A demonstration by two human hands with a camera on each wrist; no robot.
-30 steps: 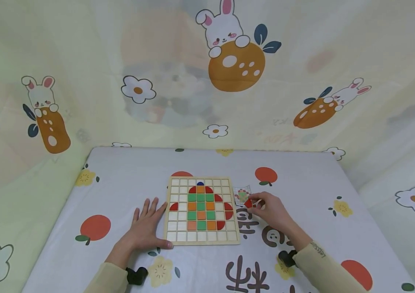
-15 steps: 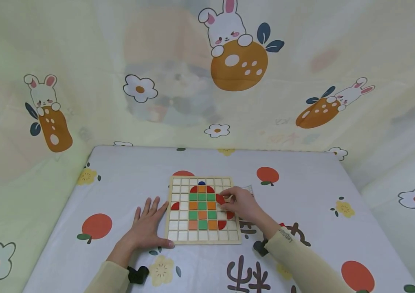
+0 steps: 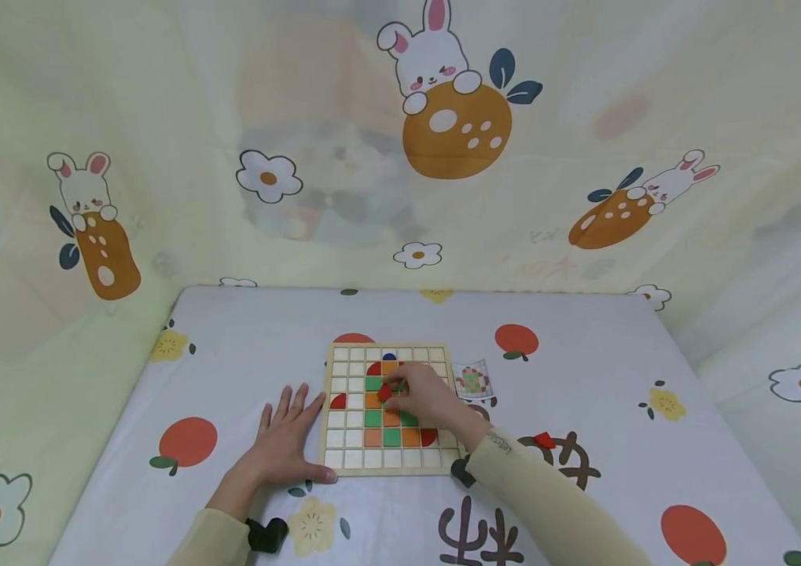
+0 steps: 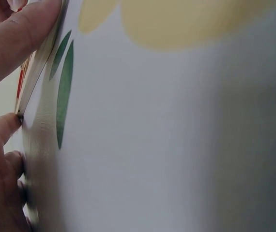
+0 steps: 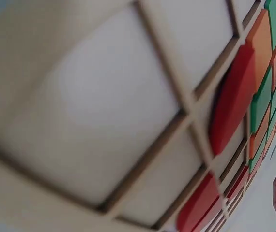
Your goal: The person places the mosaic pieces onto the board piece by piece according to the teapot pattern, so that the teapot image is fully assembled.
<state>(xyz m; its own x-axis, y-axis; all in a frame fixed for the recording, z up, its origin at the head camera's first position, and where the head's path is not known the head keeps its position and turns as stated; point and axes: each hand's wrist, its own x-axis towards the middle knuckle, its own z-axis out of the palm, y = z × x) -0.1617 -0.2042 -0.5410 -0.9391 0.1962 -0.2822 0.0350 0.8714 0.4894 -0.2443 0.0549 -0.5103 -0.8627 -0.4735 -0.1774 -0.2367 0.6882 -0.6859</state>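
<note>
A square wooden grid board (image 3: pixel 343 460) lies on the tablecloth, with green, orange and red tiles in its middle cells. Over the board's centre, my right hand (image 3: pixel 428 397) pinches a small red tile (image 3: pixel 384 392) between thumb and fingertips. It covers part of the pattern beneath. My left hand (image 3: pixel 280 448) is spread at the board's left side, thumb by the near corner and index fingertip against the left edge. In the left wrist view, its thumb (image 4: pixel 19 41) touches the board's side. The right wrist view shows red tiles (image 5: pixel 232 99) in the grid close up.
A small printed card (image 3: pixel 473 380) with a coloured pattern lies just right of the board. Another red tile (image 3: pixel 545 440) sits on the tablecloth beyond my right forearm. A lone red quarter-round tile (image 3: pixel 338 402) is in the board's left column. Patterned curtains hang behind the table.
My right hand has moved left from the card, across the board's right side to its centre, carrying the red tile. The card and loose red tile are uncovered. My left hand stays put.
</note>
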